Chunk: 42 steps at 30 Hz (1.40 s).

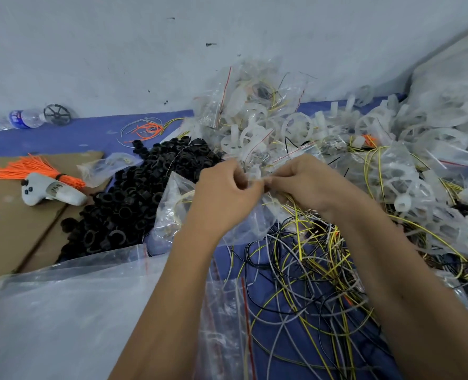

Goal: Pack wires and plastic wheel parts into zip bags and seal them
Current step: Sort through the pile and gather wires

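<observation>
Hands meet at centre: left hand (225,192) and right hand (306,182) both pinch small clear plastic zip bag (255,175), fingers curled; loose yellow, grey and black wires (306,270) lie at 5 o'clock.

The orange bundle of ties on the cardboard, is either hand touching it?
No, the orange bundle lies apart at left, while both hands pinch a clear bag at centre.

A single wide-angle view is taken from the person's head, directed forward and steeply downward. Both forearms are seen entering from 6 o'clock, and the hands (257,187) are held close below the lens at centre. The wall (117,50) is met toward 12 o'clock. Straight edges are bowed near the frame's margins.
</observation>
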### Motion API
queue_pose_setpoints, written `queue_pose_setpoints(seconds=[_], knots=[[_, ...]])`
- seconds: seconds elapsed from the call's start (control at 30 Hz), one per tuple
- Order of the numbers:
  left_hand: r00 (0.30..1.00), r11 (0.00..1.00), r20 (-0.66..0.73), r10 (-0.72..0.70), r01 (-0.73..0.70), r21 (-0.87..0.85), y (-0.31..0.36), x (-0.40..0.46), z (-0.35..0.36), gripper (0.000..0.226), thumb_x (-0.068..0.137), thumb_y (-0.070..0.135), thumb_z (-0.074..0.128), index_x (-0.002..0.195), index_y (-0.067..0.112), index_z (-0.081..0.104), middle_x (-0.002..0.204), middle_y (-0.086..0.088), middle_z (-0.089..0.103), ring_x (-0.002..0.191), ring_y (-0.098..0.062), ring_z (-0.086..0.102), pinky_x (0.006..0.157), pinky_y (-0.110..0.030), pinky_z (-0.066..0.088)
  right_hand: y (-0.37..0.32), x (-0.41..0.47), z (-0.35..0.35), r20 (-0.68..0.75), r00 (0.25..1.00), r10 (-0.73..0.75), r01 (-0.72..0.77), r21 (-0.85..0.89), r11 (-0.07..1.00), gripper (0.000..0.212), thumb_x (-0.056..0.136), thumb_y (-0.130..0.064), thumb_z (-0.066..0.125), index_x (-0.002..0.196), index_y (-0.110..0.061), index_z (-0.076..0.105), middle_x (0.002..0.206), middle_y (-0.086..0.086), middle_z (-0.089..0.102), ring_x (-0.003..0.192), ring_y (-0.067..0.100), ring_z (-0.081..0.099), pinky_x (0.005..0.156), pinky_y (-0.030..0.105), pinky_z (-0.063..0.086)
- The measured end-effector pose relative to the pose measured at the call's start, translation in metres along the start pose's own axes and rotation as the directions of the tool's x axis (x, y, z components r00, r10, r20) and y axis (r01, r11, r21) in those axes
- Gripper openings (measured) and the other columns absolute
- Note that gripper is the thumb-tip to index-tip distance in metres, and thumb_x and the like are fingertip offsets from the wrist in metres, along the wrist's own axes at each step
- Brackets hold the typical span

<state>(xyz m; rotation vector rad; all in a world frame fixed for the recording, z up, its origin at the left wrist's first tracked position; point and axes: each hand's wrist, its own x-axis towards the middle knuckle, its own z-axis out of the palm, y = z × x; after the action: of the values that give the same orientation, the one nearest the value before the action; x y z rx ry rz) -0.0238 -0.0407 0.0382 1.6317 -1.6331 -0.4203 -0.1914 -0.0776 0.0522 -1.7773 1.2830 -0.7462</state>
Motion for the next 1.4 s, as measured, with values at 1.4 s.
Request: queue_pose_setpoints(seconds=[1.4], knots=[[0.995, 0.995, -0.018, 0.101, -0.101, 0.000, -0.015, 0.001, 0.024, 0.039, 0.088, 0.023, 0.071, 0.060, 0.023, 0.044, 0.052, 0.009, 0.044, 0.051, -0.005, 0.041, 0.050, -0.018, 0.026, 0.004, -0.006, -0.013, -0.057, 0.998, -0.003, 0.003, 0.014, 1.000, 0.006, 0.090, 0.003, 0.066, 0.086, 0.003, 0.070, 0.059, 0.007, 0.070, 0.048, 0.016, 0.065, 0.046, 0.023, 0.054]])
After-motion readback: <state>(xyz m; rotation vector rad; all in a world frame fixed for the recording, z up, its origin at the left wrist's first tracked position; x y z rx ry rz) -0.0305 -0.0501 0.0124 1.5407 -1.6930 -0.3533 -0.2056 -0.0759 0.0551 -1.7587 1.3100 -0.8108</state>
